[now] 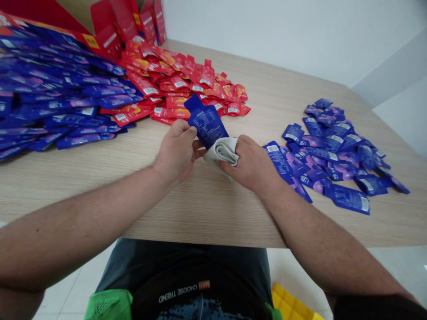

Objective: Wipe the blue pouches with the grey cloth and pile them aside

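In front of me, above the table, a blue sachet (pixel 207 126) with white print and a narrow tab is tilted up to the left. My left hand (pixel 180 149) is closed on its left edge, thumb on the printed face. A folded whitish cloth (pixel 225 150) is gripped in my right hand (pixel 251 163). The cloth overlaps the sachet's lower end, so that end is hidden. Just right of my right hand lies a loose spread of blue sachets (pixel 328 153), some showing barcodes.
A heap of blue sachets (pixel 56 93) covers the table's left side. Beside it, red sachets (pixel 187 82) are piled towards the back. Red cardboard boxes (pixel 126 22) stand behind them, by the wall. The table's front edge (pixel 207 242) runs close to my body.
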Action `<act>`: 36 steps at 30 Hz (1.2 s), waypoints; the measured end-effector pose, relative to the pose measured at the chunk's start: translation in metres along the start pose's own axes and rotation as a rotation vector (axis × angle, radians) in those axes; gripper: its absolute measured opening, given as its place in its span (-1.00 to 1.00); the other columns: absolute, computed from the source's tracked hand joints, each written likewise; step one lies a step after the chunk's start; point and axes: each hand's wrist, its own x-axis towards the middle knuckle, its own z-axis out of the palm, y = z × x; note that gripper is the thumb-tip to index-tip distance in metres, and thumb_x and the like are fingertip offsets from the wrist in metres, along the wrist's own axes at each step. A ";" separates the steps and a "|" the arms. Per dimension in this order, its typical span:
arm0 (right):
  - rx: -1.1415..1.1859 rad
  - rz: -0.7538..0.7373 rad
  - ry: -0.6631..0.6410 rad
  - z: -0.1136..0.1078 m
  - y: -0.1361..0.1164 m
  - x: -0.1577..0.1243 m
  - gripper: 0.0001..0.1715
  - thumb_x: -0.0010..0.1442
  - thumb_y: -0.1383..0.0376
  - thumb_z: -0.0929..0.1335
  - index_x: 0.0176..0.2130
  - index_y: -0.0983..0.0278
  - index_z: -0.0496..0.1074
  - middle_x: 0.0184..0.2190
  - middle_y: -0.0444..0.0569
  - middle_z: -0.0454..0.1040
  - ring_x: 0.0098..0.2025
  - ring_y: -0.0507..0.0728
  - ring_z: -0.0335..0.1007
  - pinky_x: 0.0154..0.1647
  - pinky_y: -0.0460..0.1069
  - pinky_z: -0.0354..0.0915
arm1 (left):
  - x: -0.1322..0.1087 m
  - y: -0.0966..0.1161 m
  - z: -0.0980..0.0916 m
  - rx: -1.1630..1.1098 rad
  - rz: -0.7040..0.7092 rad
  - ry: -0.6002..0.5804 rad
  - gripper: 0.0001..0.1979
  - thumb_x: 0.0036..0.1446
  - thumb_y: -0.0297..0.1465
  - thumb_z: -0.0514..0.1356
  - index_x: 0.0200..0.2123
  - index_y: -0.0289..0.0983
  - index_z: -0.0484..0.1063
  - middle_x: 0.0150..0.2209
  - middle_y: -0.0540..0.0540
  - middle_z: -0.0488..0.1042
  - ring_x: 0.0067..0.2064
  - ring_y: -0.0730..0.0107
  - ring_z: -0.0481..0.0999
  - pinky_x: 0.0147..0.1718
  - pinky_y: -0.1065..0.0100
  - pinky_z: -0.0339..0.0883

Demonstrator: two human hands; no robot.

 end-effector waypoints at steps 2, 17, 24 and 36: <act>0.011 -0.010 0.000 0.001 0.003 0.001 -0.70 0.24 0.09 0.41 -0.16 0.27 0.49 -0.23 0.05 0.51 -0.22 0.23 0.42 -0.19 0.08 0.35 | 0.001 -0.001 -0.001 0.025 0.033 0.000 -0.86 0.25 -0.50 0.08 -0.33 -0.19 0.16 -0.44 0.08 0.42 -0.40 0.44 0.56 -0.32 0.34 0.55; 0.443 0.133 0.285 -0.008 0.020 0.005 -0.51 0.23 -0.08 0.41 -0.06 0.23 0.50 -0.13 0.03 0.60 -0.12 0.26 0.53 -0.07 0.16 0.43 | 0.000 -0.011 -0.011 0.412 0.079 -0.357 -0.88 0.12 -0.43 0.15 -0.23 -0.22 0.30 -0.33 0.00 0.49 -0.36 0.37 0.58 -0.45 0.33 0.53; 0.610 0.170 0.253 -0.008 0.023 0.006 -0.40 0.17 -0.18 0.43 -0.06 0.22 0.51 -0.16 0.00 0.64 -0.14 0.24 0.55 -0.07 0.18 0.47 | 0.003 -0.007 -0.018 0.824 0.286 -0.696 -0.94 -0.03 -0.47 0.12 -0.42 -0.25 0.37 -0.45 0.02 0.43 -0.35 0.36 0.46 -0.31 0.29 0.47; 0.696 0.201 0.057 -0.009 0.020 0.004 -0.46 0.13 -0.13 0.47 -0.14 0.23 0.52 -0.29 -0.03 0.65 -0.29 0.21 0.56 -0.27 0.09 0.44 | 0.005 0.002 -0.010 0.110 -0.099 -0.284 -0.85 -0.10 -0.46 0.18 -0.40 -0.23 0.26 -0.50 0.07 0.36 -0.50 0.45 0.43 -0.54 0.38 0.47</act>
